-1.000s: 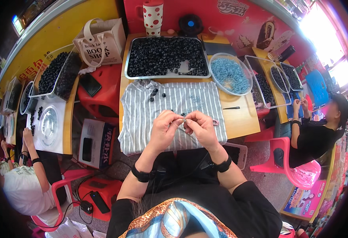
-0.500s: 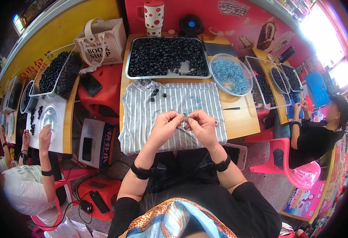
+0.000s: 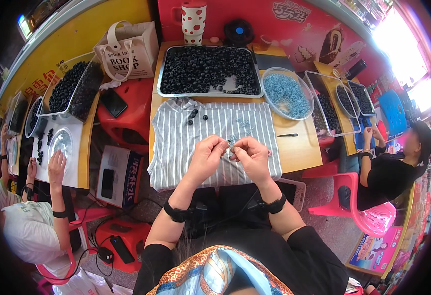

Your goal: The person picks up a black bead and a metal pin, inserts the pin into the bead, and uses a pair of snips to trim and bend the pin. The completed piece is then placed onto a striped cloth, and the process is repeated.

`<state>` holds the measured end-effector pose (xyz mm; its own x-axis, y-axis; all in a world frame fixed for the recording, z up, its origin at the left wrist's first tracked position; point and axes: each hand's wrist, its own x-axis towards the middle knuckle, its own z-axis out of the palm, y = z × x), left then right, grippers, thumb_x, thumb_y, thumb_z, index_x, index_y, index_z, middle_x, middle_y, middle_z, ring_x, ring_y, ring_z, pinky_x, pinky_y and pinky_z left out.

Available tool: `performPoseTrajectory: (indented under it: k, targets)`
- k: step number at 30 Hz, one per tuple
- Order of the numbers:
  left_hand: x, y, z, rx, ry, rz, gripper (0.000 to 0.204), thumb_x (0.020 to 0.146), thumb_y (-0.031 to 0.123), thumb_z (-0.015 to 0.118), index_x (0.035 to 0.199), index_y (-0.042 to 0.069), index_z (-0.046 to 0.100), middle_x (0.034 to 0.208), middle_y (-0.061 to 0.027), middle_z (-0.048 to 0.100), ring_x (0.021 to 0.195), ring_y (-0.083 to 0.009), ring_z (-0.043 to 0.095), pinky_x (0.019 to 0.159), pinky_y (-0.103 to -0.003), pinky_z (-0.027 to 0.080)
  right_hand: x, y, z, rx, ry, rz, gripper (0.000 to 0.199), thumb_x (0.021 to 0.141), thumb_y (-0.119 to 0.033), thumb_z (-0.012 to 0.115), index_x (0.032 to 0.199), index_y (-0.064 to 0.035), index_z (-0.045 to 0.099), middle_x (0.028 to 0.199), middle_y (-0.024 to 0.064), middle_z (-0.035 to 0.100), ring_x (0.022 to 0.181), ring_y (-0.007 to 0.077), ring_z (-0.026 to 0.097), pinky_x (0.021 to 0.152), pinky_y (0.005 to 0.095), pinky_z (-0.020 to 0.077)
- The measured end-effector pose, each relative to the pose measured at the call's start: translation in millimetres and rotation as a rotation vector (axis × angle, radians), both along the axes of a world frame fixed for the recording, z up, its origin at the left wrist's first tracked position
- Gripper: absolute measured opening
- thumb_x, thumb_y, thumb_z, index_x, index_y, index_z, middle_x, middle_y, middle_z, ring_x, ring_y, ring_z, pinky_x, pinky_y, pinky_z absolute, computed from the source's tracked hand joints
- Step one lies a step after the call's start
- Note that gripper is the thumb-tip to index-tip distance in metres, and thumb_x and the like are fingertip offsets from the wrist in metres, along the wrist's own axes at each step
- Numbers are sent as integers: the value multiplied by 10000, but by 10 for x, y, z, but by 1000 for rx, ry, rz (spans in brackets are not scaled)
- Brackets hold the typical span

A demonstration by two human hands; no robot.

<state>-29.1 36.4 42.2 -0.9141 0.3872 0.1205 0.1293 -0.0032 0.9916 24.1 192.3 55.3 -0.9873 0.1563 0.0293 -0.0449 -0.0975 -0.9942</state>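
Observation:
Above a grey-and-white striped cloth, my left hand and my right hand are close together, each with thumb and forefinger pinched. A tiny pale-blue piece shows between the fingertips; what each pinch holds is too small to make out. Just beyond my fingers, several small clear-blue pieces are scattered on the cloth. A few small black round pieces lie farther left on it.
A metal tray heaped with black pieces stands behind the cloth. To its right are a round tub of clear-blue pieces and a thin dark tool. A spotted tumbler stands behind the tray. Co-workers sit at tables left and right.
My hands stay pinched above the cloth, with only a slight shift of the fingers. At the left, a co-worker's hand has opened a little over a round container.

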Motion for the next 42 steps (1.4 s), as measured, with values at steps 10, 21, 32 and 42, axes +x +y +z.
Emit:
performPoseTrajectory:
  k: [10,21,32,42]
  targets:
    - [8,-31,-44,50,-44,3,67,899,37,633,877,-25,642,788,-54,608,704,-111,569,630,-270,457,-102,284,-108,1236,423,41,97,783,63,612,869,20,629,866,153,599,814,375,587,690,400,484]
    - [81,22,110,-238,518,118,103,805,-25,679,887,-10,618,832,-130,599,744,-301,615,644,-362,489,-62,112,39,252,126,59,57,853,51,636,898,26,659,841,46,667,760,73,615,675,231,488]
    - [76,20,138,-238,590,95,121,785,-29,683,885,-3,620,837,-130,603,768,-316,600,676,-373,487,-76,103,53,385,215,20,70,805,79,611,840,29,644,770,59,649,691,88,607,623,238,484]
    - [-25,-56,24,-97,156,-63,56,865,29,649,860,-26,640,793,-95,605,705,-191,590,630,-308,454,-74,65,50,467,343,12,82,783,100,598,814,28,619,750,68,619,644,114,591,594,244,474]
